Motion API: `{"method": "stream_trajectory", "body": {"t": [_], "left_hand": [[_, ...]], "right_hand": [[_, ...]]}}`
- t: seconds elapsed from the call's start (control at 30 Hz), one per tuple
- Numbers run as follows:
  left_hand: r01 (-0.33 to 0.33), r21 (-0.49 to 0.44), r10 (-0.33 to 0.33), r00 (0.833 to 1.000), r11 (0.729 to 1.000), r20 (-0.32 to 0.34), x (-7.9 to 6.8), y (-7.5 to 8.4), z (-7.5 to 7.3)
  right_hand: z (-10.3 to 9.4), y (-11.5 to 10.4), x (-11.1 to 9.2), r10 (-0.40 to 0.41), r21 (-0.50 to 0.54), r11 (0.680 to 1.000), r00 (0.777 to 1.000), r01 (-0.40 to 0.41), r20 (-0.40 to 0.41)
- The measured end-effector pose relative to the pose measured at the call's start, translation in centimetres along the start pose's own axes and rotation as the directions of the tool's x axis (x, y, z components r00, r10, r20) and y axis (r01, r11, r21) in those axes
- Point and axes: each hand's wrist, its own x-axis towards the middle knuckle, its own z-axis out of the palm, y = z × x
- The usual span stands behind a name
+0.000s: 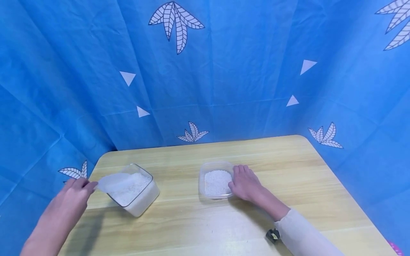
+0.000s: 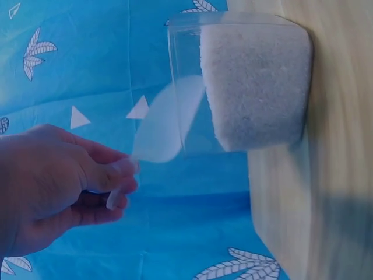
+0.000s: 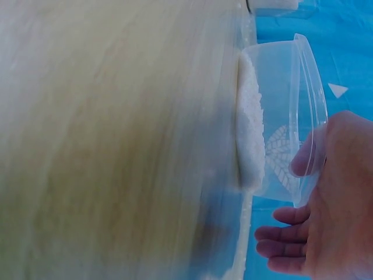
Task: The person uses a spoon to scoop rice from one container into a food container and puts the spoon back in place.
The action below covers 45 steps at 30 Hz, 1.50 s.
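Note:
My left hand (image 1: 73, 196) pinches the handle end of a translucent white scoop (image 1: 112, 182) between thumb and fingers. The scoop's blade reaches over the rim of a clear square container (image 1: 146, 202) and meets the white rice-like grains (image 2: 256, 87) in it. In the left wrist view these grains fill most of that container. My right hand (image 1: 246, 183) grips the right rim of a shallow clear plastic box (image 3: 280, 64), thumb over the rim and fingers along the outside. A thin layer of similar white grains (image 1: 218, 182) covers the box's bottom.
Both containers stand on a light wooden table (image 1: 179, 227), the square one near its left edge. A small black object (image 1: 272, 235) shows beside the right sleeve. Blue patterned cloth (image 1: 224, 71) hangs behind the table and along its sides.

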Motion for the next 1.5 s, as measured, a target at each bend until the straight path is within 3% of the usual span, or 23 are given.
{"method": "stream_trajectory", "body": {"t": [0.13, 0.43, 0.67, 1.1, 1.27, 1.37, 1.5], "left_hand": [[0.004, 0.022, -0.006, 0.997, 1.000, 0.074, 0.6, 0.4, -0.1], [-0.043, 0.079, 0.031, 0.989, 0.996, 0.145, 2.2, 1.2, 1.3], [-0.081, 0.073, 0.071, 0.989, 0.994, 0.128, 3.0, 1.7, 3.1], [-0.004, 0.119, -0.023, 0.975, 0.993, 0.222, 3.4, 2.5, 4.0], [0.019, 0.142, -0.058, 0.958, 0.990, 0.281, 3.4, 2.5, 4.3], [0.011, 0.140, -0.049, 0.962, 0.990, 0.269, 3.2, 2.4, 4.4], [-0.015, 0.110, -0.007, 0.980, 0.994, 0.198, 2.9, 2.0, 4.5]], "right_hand": [[0.2, 0.1, 0.1, -0.002, -0.002, 1.000, 1.000, 0.002, -0.004], [0.4, 0.2, 0.1, -0.005, -0.004, 1.000, 1.000, 0.005, -0.005], [0.5, 0.2, 0.1, 0.006, -0.004, 1.000, 1.000, -0.006, 0.008], [0.2, 0.0, 0.0, 0.002, -0.002, 1.000, 1.000, -0.002, -0.015], [0.2, 0.1, 0.0, 0.000, 0.007, 1.000, 1.000, 0.000, -0.016], [0.3, 0.1, 0.0, 0.001, 0.005, 1.000, 1.000, -0.001, -0.012], [0.3, 0.1, 0.1, 0.006, 0.002, 1.000, 1.000, -0.006, -0.008]]}}
